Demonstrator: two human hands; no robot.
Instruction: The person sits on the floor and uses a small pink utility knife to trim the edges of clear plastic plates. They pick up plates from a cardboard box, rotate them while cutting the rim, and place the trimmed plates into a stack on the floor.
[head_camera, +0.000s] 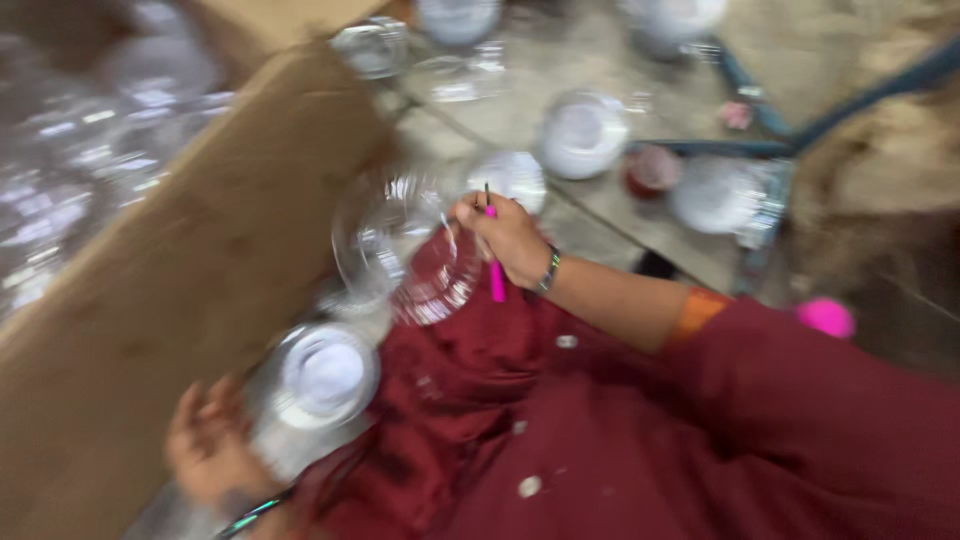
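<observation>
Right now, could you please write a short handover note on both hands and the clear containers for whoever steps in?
Right hand: grips a thin pink tool and touches a clear round container held over the maroon cloth on the lap.
Left hand: rests against a clear container with a white lid at the lower left, beside the cardboard box.
More clear containers: some in the box, others with white contents on the floor ahead.
The picture is blurred by motion, so what is done or left on the held container cannot be told.
</observation>
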